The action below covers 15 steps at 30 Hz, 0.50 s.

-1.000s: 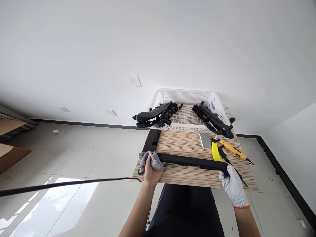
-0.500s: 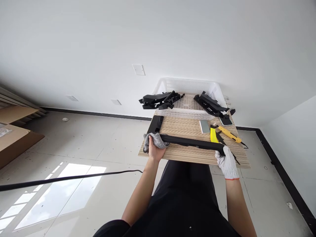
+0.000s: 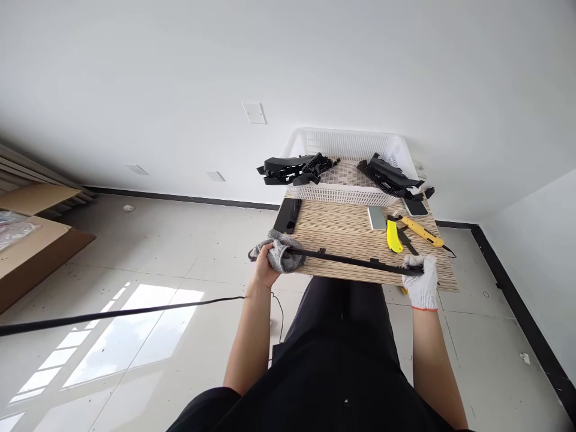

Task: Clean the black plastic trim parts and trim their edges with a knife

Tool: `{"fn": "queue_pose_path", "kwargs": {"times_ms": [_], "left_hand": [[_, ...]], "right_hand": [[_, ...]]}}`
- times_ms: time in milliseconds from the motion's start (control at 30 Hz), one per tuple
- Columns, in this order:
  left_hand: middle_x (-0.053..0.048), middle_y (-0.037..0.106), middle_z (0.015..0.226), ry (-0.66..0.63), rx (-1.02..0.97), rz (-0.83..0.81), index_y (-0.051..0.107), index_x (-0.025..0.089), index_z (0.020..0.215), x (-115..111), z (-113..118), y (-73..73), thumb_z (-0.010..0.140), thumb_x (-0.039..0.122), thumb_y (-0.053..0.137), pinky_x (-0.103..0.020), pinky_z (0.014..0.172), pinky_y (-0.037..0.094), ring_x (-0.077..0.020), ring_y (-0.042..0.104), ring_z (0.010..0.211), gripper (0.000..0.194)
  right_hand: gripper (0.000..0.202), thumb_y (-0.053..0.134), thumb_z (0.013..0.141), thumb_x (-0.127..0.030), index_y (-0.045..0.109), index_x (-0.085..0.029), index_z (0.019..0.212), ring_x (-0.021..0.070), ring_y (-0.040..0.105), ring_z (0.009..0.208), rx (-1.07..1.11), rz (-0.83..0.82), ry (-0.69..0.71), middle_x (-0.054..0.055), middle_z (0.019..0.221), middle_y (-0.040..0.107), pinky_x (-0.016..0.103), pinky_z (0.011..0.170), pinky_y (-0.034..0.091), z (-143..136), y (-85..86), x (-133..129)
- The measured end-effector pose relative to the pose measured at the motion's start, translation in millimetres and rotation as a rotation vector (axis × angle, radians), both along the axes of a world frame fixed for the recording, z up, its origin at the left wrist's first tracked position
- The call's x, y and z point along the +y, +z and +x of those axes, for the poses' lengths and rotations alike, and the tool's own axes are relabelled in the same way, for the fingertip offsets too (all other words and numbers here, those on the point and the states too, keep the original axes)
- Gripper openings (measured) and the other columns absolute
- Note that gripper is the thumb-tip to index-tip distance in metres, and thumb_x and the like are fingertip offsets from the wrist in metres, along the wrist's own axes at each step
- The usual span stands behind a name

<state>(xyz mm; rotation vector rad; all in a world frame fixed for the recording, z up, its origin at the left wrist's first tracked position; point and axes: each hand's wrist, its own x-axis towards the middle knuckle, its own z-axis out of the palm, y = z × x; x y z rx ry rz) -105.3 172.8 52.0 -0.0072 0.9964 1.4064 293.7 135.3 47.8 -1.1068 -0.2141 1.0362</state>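
Observation:
A long black plastic strip (image 3: 346, 259) spans between my hands above the front of the ribbed wooden board (image 3: 333, 225), its narrow edge turned up with small tabs showing. My left hand (image 3: 265, 268), bare, grips a grey cloth (image 3: 284, 252) that is wrapped round the strip's left end. At the right end my right hand (image 3: 421, 281), in a white knitted glove with an orange cuff, is closed on the strip. Just beyond the right hand lie a yellow-handled cutter (image 3: 394, 236) and a yellow tool with a cord (image 3: 422, 231).
A white basket (image 3: 346, 194) with black plastic parts at both ends stands against the wall. On the board are a black phone-like object (image 3: 288, 215), a grey-green block (image 3: 377, 218) and another phone (image 3: 416, 207). Cardboard boxes (image 3: 40, 246) sit at far left.
The black strip has been turned from its broad face to its narrow edge. The cloth has shifted slightly left and is more bunched round its end. The whole view has tilted a little.

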Motion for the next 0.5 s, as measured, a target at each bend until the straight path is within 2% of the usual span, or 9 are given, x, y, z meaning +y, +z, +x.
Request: {"fn": "queue_pose_path", "kwargs": {"times_ms": [100,233,367,500], "left_hand": [[-0.005,0.075,0.074,0.021,0.049,-0.084,0.070,0.012,0.099,-3,-6,-2.3,0.091,0.014,0.056,-0.028,0.089,0.060,-0.0146,0.073,0.067,0.017],[-0.003,0.078,0.082,0.057,0.045,-0.063,0.070,0.014,0.098,-5,-3,-4.6,0.092,0.012,0.057,-0.022,0.086,0.060,-0.0116,0.074,0.070,0.015],[-0.002,0.078,0.084,0.141,-0.013,-0.004,0.071,0.016,0.101,-2,6,-5.7,0.096,0.013,0.050,-0.023,0.099,0.055,-0.0103,0.075,0.076,0.022],[-0.004,0.079,0.094,0.156,-0.091,0.106,0.068,0.018,0.117,1,16,-10.3,0.100,0.022,0.043,-0.030,0.111,0.048,-0.0134,0.074,0.098,0.031]], "right_hand": [[0.048,0.072,0.070,-0.061,0.052,-0.020,0.054,0.0102,0.060,0.060,-0.038,0.070,-0.050,-0.003,0.056,0.055,0.022,0.054,0.050,3,1.2,5],[0.053,0.066,0.072,-0.069,0.056,-0.020,0.055,0.0131,0.061,0.060,-0.117,0.075,-0.066,0.002,0.058,0.061,0.024,0.051,0.047,5,-0.2,7],[0.049,0.069,0.072,-0.065,0.061,-0.018,0.059,0.0125,0.061,0.060,-0.144,0.064,-0.072,0.003,0.062,0.064,0.025,0.054,0.048,4,-2.9,5],[0.046,0.072,0.072,-0.061,0.061,-0.019,0.059,0.0125,0.061,0.063,-0.140,0.076,-0.054,0.001,0.062,0.061,0.025,0.056,0.049,3,-2.4,4]]}}
